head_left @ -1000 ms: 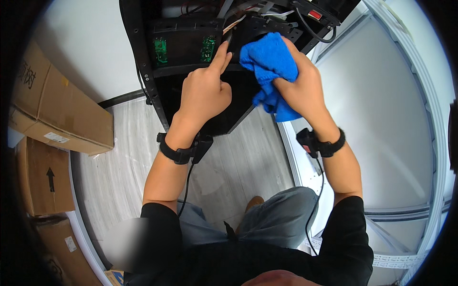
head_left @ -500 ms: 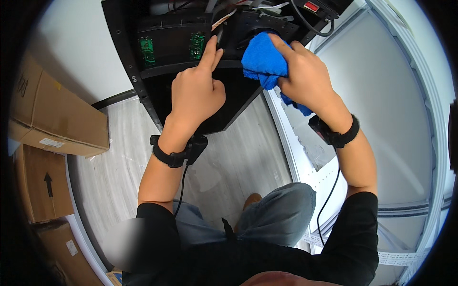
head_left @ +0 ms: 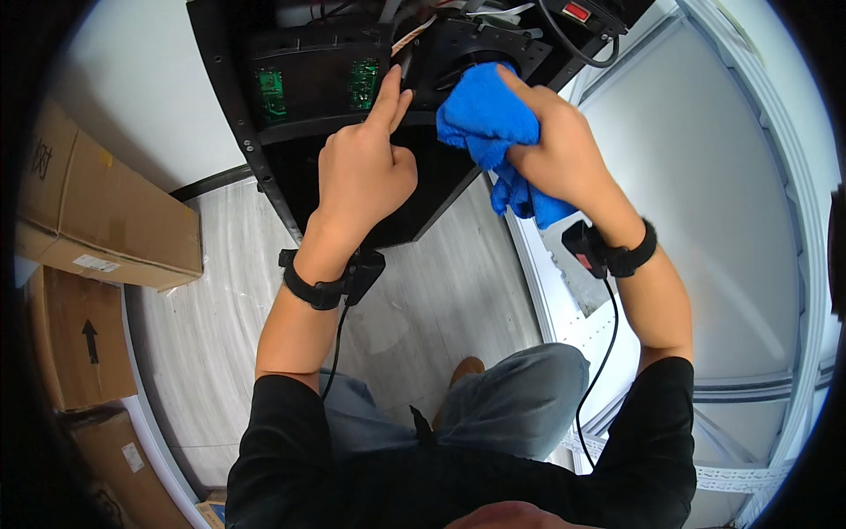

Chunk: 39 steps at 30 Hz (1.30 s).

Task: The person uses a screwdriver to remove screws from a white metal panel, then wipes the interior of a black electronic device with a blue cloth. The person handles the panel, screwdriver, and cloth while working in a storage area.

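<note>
My right hand (head_left: 560, 145) grips a bunched blue cloth (head_left: 489, 110), whose folds hang below the fingers. The cloth is against the front of a black open machine cabinet (head_left: 317, 137), close to a dark round part that it partly hides. My left hand (head_left: 366, 172) rests at the cabinet's middle, index and middle fingers stretched out onto the black panel and the other fingers curled in. Nothing shows in it. Left of those fingers, two green circuit boards (head_left: 272, 94) are set in the panel. Each wrist wears a black strap with a small cabled box.
Cardboard boxes (head_left: 132, 207) are stacked along the left wall. A large white framed panel (head_left: 696, 203) stands close on the right. A red switch (head_left: 576, 11) and a black cable (head_left: 577, 53) sit at the cabinet's upper right. Grey wood-look floor (head_left: 405, 309) lies below.
My right hand has shifted slightly left and turned, drawing the blue cloth a little left, with more of its lower folds hanging in view. My left hand has stayed in place.
</note>
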Motion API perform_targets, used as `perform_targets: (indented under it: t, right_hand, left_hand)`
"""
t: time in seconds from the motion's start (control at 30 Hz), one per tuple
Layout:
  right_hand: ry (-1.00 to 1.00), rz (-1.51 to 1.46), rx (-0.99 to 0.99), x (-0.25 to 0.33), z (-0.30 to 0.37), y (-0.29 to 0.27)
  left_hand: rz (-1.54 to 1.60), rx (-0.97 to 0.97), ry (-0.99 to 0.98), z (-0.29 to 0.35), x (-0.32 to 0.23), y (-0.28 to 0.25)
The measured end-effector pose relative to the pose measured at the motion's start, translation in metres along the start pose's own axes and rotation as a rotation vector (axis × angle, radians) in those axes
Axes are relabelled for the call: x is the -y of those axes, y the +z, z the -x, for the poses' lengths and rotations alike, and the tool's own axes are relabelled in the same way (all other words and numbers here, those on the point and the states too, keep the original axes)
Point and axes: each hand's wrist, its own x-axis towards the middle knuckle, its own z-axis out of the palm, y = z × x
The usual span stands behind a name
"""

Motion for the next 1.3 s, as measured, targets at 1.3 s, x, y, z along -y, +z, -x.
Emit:
perform_targets:
  t: [1.3]
  right_hand:
    - [0.0,0.066,-0.07,0.017,0.025,0.027]
  left_hand:
    - [0.009,-0.064,0.051,0.0,0.007,0.001]
